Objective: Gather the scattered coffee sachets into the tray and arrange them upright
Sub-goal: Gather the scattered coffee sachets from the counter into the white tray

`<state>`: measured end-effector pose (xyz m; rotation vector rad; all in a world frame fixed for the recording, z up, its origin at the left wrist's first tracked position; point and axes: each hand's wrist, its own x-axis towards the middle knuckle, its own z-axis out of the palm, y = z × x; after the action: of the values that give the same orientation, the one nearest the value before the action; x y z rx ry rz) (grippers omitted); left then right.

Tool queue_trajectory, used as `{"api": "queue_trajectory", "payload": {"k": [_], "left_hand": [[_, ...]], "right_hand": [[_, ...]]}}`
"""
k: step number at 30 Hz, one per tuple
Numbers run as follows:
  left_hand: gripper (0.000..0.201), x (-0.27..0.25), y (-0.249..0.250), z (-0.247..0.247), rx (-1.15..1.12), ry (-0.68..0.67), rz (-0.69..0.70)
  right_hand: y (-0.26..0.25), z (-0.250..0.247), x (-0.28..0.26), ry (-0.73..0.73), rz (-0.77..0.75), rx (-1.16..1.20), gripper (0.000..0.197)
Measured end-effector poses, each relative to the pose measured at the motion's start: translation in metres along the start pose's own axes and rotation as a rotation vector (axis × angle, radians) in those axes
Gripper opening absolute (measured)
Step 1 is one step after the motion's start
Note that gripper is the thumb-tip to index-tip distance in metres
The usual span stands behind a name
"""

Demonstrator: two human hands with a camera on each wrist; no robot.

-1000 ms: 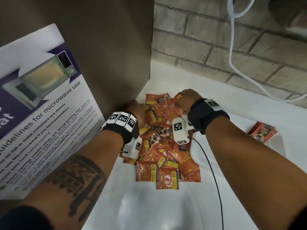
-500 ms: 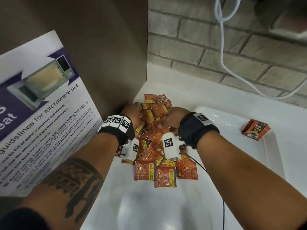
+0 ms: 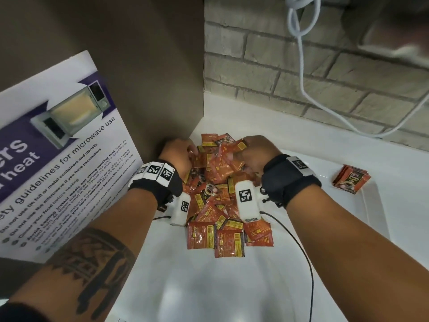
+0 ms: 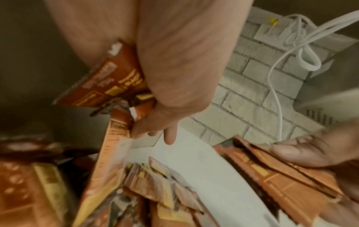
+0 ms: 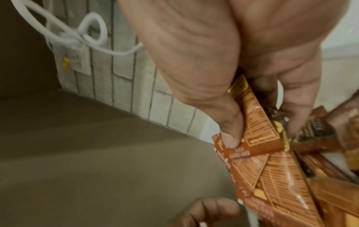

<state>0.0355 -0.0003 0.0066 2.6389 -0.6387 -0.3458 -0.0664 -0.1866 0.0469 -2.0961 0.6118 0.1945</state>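
Note:
A heap of orange-red coffee sachets (image 3: 220,196) fills the far left corner of the white tray (image 3: 371,210). My left hand (image 3: 178,152) sits at the heap's left edge, and its fingers are curled round a few sachets (image 4: 116,79). At the heap's right edge my right hand (image 3: 255,149) pinches a bunch of sachets (image 5: 258,127) between thumb and fingers. A small stack of sachets (image 3: 350,180) lies apart on the tray's right rim.
A brown panel (image 3: 139,77) stands close on the left with a microwave guideline poster (image 3: 58,159) leaning on it. A brick wall (image 3: 301,73) rises behind, with a white cable (image 3: 301,54) hanging down. The white counter (image 3: 255,122) runs behind the tray.
Both hands have drawn closer together into the far end of the heap. The right hand came left and nearer, and sachets between the hands are bunched up.

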Motion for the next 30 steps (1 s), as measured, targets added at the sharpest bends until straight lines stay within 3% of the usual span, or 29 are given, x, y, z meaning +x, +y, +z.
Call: {"api": "queue_trajectory", "payload": {"k": [2,5,11,17,21,30], "left_hand": [[0.036,-0.004,0.001,-0.008,-0.030,0.019,0.006],[0.028,-0.008,0.003,-0.023,-0.091,0.051,0.021],[0.031,-0.020,0.056,-0.041,-0.267,0.115,0.086],[0.025,-0.027,0.143,0.006,-0.325,-0.022,0.318],[0.028,-0.031,0.179,0.048,-0.266,-0.151,0.410],[0.028,-0.029,0.194,0.100,-0.090,-0.340,0.367]], "right_hand": [[0.006,-0.021,-0.012,0.066,-0.006,0.208,0.019],[0.029,-0.060,-0.037,0.132,0.033,0.485,0.024],[0.103,-0.093,-0.074,0.217,0.223,0.514,0.023],[0.136,-0.070,-0.071,0.110,0.297,0.141,0.027],[0.137,-0.070,-0.075,0.049,0.252,-0.221,0.047],[0.133,-0.067,-0.086,-0.038,0.199,-0.354,0.039]]}}
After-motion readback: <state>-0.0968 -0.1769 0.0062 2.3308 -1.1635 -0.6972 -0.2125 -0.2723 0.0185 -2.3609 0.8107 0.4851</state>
